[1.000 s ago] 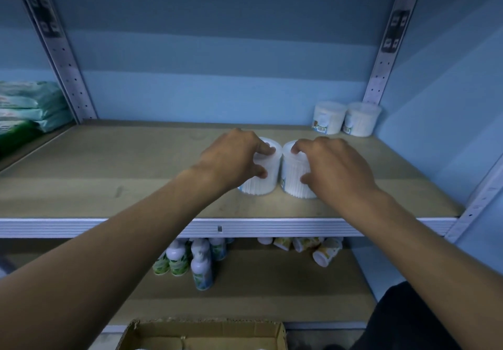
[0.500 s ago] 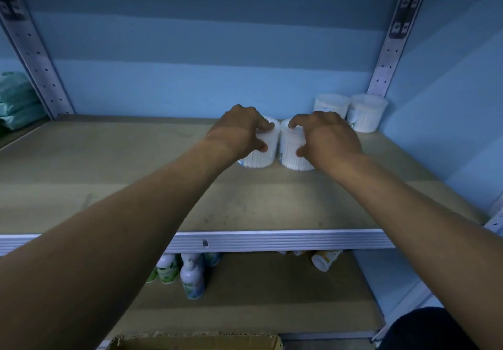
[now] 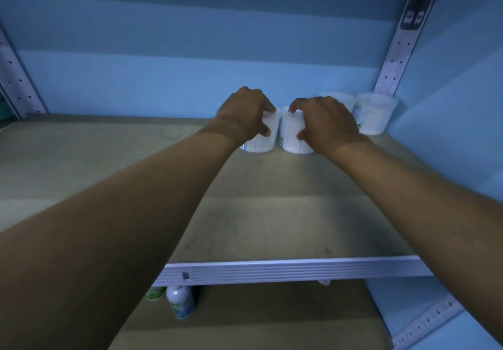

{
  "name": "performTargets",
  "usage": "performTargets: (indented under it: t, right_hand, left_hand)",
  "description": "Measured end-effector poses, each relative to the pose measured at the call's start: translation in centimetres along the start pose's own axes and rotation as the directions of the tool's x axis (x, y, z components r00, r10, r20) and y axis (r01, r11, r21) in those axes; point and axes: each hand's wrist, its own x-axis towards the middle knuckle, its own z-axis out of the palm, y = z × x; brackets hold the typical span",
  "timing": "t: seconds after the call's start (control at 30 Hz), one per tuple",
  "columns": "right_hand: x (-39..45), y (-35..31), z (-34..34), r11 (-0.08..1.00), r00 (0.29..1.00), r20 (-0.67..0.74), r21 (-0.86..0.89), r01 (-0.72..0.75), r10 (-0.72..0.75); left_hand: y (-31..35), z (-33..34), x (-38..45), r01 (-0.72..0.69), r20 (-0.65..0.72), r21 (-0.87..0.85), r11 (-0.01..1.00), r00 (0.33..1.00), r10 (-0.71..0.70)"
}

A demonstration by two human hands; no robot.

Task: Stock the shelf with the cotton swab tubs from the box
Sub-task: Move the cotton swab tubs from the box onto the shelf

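Flanking hands (image 3: pixel 285 120): corner tubs (image 3: pixel 375 115), bottles (image 3: pixel 181 302)

You have two round white plastic cotton swab tubs under your fingers, one in your left hand (image 3: pixel 246 112) and one in your right hand (image 3: pixel 325 122): the left tub (image 3: pixel 262 141) shows fine white vertical ribbing with a blue patch low on its label, and the right tub (image 3: pixel 292 137) is ribbed white with a blue-green mark at its left edge. The two corner tubs (image 3: pixel 374 115) are the same white. The flat wooden shelf board (image 3: pixel 272 213) is dull tan with faint grey smudges, its front lip pale silver with ridged lines. The wall (image 3: pixel 190 77) behind runs in blue bands. The perforated metal upright (image 3: pixel 398 50) is pale grey, dotted with dark holes. Below, the small bottle (image 3: pixel 181 302) is white with green and blue.
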Motion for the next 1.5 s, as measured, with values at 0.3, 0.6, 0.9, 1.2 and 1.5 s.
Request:
performTargets:
  t: [0.3,0.6,0.9,1.2,1.5]
  right_hand:
    - [3.2,1.5,1.9,1.0,1.0,-0.011,0.006,0.0,0.0]
    - [6.0,2.4,2.9,1.0,1.0,0.009,0.016,-0.005,0.005]
    - [7.7,2.9,3.9,1.0,1.0,-0.005,-0.003,-0.021,0.021]
    - [8.4,3.1,4.1,1.0,1.0,0.016,-0.015,-0.01,0.01]
    - [7.2,3.5,2.9,0.983,0.996,0.086,0.181,-0.041,0.025]
  left_hand:
    - [-0.6,1.2,3.8,0.01,-0.005,0.018,1.0,1.0,-0.01]
    - [-0.4,1.8,6.0,-0.05,-0.017,0.088,0.995,0.998,0.052]
    - [-0.9,2.0,7.4,-0.076,-0.022,0.115,0.991,0.997,0.079]
    - [-1.2,2.1,8.4,-0.086,-0.006,0.12,0.989,0.996,0.088]
    - [-1.3,0.1,6.6,-0.09,0.125,0.074,0.993,0.989,0.08]
